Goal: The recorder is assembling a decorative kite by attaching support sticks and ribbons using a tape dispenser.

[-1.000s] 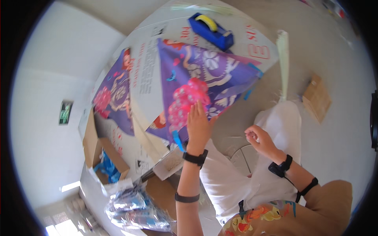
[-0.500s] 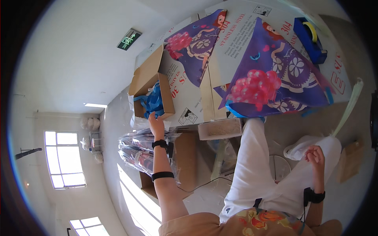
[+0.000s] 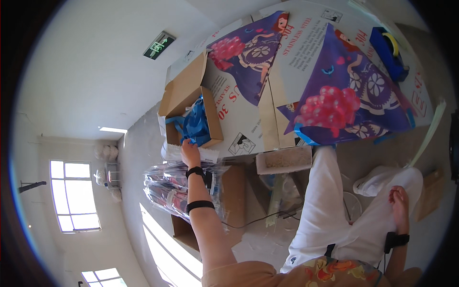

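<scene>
My left hand point(image 3: 191, 153) is at the near edge of an open cardboard box point(image 3: 216, 115), its fingers pinched on a blue ribbon point(image 3: 195, 125) from the loose tangle inside. The fingertips are partly hidden. My right hand point(image 3: 398, 203) lies on my white-trousered thigh, holding nothing, with its fingers loosely extended. To the right of the box, a purple printed pennant point(image 3: 311, 107) with a princess figure and pink balloons rests at the table's near edge; blue ribbon shows at its corners. A similar pennant point(image 3: 251, 52) lies farther back.
A blue tape dispenser point(image 3: 389, 55) stands at the far right of the cardboard-covered table point(image 3: 291, 71). Below the near edge are a shallow white tray point(image 3: 284, 161), clear-wrapped packs point(image 3: 167, 189) and a larger carton point(image 3: 234, 201). A pale strip point(image 3: 428, 134) hangs at the right.
My left hand's fingers have drawn together on the ribbon at the box's edge. My right hand has lowered from above my leg onto my thigh. The view has shifted slightly.
</scene>
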The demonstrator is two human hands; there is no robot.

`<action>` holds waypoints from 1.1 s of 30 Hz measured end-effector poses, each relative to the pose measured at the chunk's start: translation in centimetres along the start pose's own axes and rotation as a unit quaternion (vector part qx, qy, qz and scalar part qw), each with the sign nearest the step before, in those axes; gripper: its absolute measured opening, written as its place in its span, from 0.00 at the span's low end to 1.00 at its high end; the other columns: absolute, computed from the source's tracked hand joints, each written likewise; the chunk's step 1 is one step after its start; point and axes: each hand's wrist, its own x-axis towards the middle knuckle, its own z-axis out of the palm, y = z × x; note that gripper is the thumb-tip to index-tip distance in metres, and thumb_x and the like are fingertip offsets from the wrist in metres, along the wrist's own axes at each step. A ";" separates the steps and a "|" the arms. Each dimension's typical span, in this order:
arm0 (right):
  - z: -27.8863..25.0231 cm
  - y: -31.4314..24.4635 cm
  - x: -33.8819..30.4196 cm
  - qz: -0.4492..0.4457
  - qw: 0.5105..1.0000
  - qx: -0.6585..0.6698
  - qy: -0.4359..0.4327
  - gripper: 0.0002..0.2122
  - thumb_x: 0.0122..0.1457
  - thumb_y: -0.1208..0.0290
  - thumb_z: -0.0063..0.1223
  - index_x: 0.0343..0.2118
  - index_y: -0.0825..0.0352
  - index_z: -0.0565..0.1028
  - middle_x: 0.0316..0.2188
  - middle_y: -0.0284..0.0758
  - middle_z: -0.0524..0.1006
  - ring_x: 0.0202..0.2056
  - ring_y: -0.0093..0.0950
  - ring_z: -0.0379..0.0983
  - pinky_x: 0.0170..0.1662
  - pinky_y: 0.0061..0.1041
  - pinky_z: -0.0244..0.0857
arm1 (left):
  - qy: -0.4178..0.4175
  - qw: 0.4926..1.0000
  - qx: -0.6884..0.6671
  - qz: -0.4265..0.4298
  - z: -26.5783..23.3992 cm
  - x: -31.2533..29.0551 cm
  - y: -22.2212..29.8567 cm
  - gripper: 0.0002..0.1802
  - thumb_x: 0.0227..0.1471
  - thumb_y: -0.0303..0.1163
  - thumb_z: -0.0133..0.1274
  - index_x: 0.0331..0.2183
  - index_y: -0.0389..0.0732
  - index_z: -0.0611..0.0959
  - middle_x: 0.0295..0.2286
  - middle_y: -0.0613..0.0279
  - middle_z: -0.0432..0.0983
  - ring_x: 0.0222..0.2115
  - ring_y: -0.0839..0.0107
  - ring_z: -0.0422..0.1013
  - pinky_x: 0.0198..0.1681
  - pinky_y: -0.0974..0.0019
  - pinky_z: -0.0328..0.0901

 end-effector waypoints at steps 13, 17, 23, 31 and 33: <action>0.5 0.4 0.0 -0.022 1.000 0.010 0.001 0.07 0.65 0.73 0.49 0.43 0.66 0.73 0.36 0.30 0.73 0.36 0.18 0.67 0.41 0.18 0.60 | 0.278 0.875 -0.383 0.100 -18.6 -8.8 12.0 0.05 0.60 0.25 0.54 0.38 0.36 0.82 0.33 0.62 0.81 0.30 0.79 0.74 0.32 0.76 0.67; 0.3 0.6 0.1 -0.030 0.999 0.002 -0.032 0.07 0.66 0.72 0.48 0.44 0.66 0.73 0.36 0.30 0.73 0.36 0.18 0.67 0.41 0.18 0.61 | 0.197 0.865 -0.418 0.198 -17.8 -14.2 12.7 0.06 0.62 0.22 0.51 0.40 0.36 0.80 0.39 0.59 0.81 0.38 0.75 0.77 0.40 0.74 0.68; 0.0 0.2 -0.7 -0.038 0.999 -0.001 -0.030 0.07 0.66 0.72 0.47 0.43 0.67 0.72 0.35 0.30 0.73 0.35 0.19 0.67 0.42 0.19 0.61 | 0.057 0.899 -0.414 0.129 -18.5 -6.2 8.1 0.06 0.61 0.25 0.50 0.39 0.34 0.77 0.35 0.60 0.78 0.37 0.72 0.77 0.39 0.74 0.69; -0.6 1.0 -1.0 -0.081 0.995 0.039 -0.040 0.08 0.66 0.70 0.48 0.45 0.66 0.73 0.37 0.30 0.74 0.37 0.18 0.69 0.43 0.19 0.62 | 0.229 0.818 -0.511 0.131 -35.4 8.3 11.8 0.08 0.63 0.24 0.45 0.43 0.31 0.72 0.40 0.48 0.78 0.42 0.58 0.80 0.43 0.66 0.75; -0.6 1.1 -0.8 -0.087 0.994 0.048 -0.041 0.08 0.66 0.70 0.48 0.45 0.66 0.73 0.37 0.30 0.75 0.37 0.18 0.69 0.43 0.19 0.62 | 0.111 0.902 -0.404 0.102 -35.6 7.5 12.2 0.09 0.62 0.27 0.49 0.44 0.36 0.75 0.39 0.55 0.79 0.40 0.64 0.80 0.41 0.68 0.73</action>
